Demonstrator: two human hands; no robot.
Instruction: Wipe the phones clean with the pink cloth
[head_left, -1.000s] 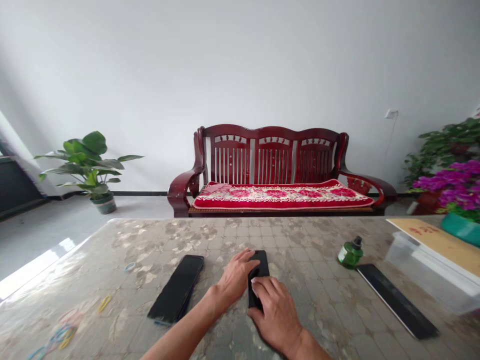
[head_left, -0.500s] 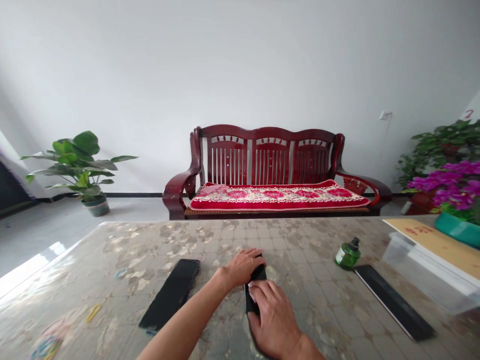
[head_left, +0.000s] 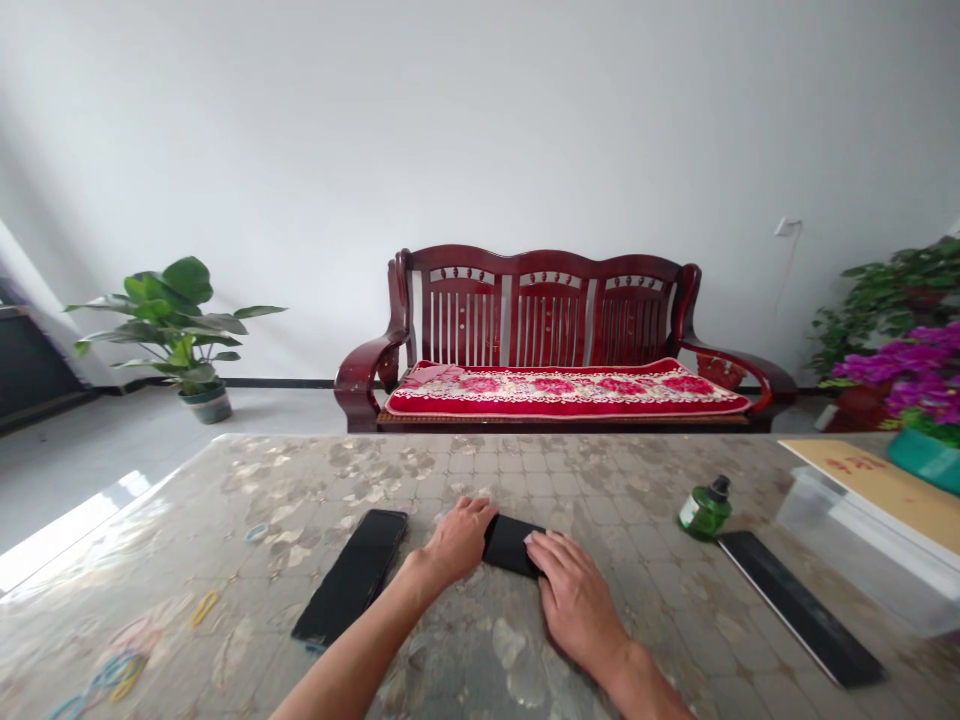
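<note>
A black phone-like slab (head_left: 511,546) lies crosswise on the patterned table (head_left: 450,650), between my hands. My left hand (head_left: 459,535) is closed on its left end, fingers together. At its right end my right hand (head_left: 571,585) grips the edge, with its fingertips over the dark surface. The undersides of both hands are hidden. Left of my left forearm lies another dark phone (head_left: 352,575), tilted diagonally and touching nothing that I can make out.
On the right stand a green bottle (head_left: 705,508), a long black bar (head_left: 799,608) and a clear plastic box (head_left: 862,560) beneath a tan board (head_left: 851,475). Coloured bands (head_left: 112,680) lie at the lower left. Beyond the table is a wooden bench (head_left: 551,270).
The black slab between my hands has turned from lengthwise to crosswise. My left hand has shifted left and my right hand right, to its two ends. The view has shifted slightly left.
</note>
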